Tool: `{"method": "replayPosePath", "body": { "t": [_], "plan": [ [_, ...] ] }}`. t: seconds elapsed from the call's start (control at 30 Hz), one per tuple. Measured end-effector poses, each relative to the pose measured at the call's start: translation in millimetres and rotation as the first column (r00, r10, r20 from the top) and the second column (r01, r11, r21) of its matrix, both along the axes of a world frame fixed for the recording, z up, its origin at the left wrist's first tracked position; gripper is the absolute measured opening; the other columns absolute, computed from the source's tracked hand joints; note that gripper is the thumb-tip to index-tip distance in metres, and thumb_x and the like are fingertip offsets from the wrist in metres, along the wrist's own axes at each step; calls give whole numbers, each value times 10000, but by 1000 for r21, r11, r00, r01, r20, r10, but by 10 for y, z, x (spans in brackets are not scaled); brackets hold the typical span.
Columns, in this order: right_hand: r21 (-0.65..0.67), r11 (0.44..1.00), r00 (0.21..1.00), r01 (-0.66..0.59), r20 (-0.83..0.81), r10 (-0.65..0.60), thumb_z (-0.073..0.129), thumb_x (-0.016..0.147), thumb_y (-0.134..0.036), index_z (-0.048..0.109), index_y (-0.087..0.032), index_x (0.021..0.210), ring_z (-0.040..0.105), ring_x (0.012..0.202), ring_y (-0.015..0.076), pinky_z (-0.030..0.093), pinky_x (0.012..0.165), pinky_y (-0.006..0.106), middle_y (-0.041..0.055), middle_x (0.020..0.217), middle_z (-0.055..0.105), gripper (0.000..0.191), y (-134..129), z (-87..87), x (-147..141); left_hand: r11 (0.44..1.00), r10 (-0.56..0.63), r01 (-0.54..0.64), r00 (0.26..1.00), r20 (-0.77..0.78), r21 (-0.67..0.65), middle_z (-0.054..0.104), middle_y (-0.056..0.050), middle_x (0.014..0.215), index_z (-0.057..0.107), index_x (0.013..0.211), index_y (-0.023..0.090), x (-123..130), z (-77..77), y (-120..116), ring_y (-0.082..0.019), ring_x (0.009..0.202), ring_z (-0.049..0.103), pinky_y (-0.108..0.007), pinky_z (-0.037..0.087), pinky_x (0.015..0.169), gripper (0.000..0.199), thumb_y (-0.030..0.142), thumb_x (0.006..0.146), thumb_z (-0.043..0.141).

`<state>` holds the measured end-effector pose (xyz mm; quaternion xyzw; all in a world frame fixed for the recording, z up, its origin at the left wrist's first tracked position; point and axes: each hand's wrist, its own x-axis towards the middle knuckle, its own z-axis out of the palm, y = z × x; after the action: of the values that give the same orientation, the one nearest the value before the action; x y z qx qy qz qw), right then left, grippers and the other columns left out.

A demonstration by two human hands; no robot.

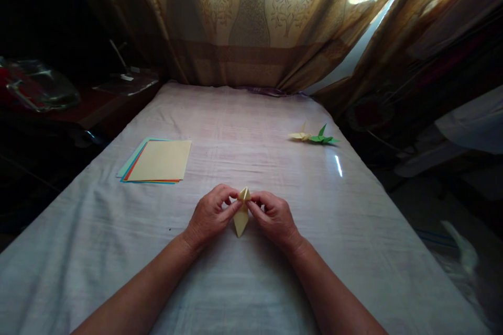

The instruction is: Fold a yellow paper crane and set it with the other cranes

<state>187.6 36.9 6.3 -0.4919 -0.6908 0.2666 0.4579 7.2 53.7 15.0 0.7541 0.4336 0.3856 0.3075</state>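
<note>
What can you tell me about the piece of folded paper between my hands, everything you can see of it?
The folded paper is pale yellow and looks like thin, matte paper. It is narrow and roughly kite-shaped, with a long point aimed down toward you. The far end comes to a smaller peak, where folded layers part around a slit. The left hand pinches its upper part from one side, the right hand from the other. Whether its lower tip touches the cloth is unclear.

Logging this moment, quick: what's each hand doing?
Left hand: closed, pinching the folded cream paper.
Right hand: closed, pinching the same paper's other side.
</note>
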Motion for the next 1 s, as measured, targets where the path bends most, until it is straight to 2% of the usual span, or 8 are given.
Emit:
{"method": "replayPosePath", "body": {
  "t": [0.17, 0.43, 0.6, 0.8, 1.0],
  "plan": [
    [-50, 999, 999, 7, -39, -9, 585, 849, -234, 732, -222, 843, 665, 708, 152, 499, 657, 237, 19, 801, 740, 147, -4, -17, -10, 990, 66, -52, 992, 109, -129, 643, -10, 747, 691, 793, 183, 19, -59, 19, -131, 700, 586, -220, 458, 643, 124, 279, 825, 618],
    [-95, 995, 998, 11, -62, -17, 592, 840, -252, 742, -222, 840, 684, 734, 171, 514, 671, 249, 27, 814, 752, 152, 0, -24, 6, 918, 167, -70, 961, 220, -391, 666, -15, 734, 688, 744, 166, 38, -88, 44, -138, 668, 579, -229, 452, 628, 163, 327, 721, 674],
    [-93, 996, 997, 13, -80, -20, 596, 833, -242, 745, -218, 828, 684, 721, 167, 509, 661, 241, 26, 803, 751, 151, 1, -30, 4, 892, 172, -43, 953, 249, -451, 671, -18, 735, 692, 761, 166, 39, -79, 37, -142, 670, 583, -238, 461, 654, 198, 358, 712, 686],
    [-102, 995, 992, 23, -117, -35, 603, 827, -257, 750, -208, 815, 675, 687, 164, 507, 629, 236, 31, 779, 751, 156, 2, -25, -13, 889, 176, -38, 948, 264, -457, 701, -26, 784, 709, 841, 167, 46, -89, 26, -138, 660, 598, -232, 475, 641, 262, 399, 719, 702],
    [-137, 990, 987, 28, -155, -49, 615, 819, -285, 754, -202, 797, 676, 672, 177, 513, 604, 253, 37, 753, 750, 164, -1, 5, -2, 883, 180, -15, 934, 308, -470, 718, -29, 808, 712, 843, 163, 94, -68, 5, -142, 679, 622, -242, 498, 661, 222, 360, 747, 676]
  ]
}}
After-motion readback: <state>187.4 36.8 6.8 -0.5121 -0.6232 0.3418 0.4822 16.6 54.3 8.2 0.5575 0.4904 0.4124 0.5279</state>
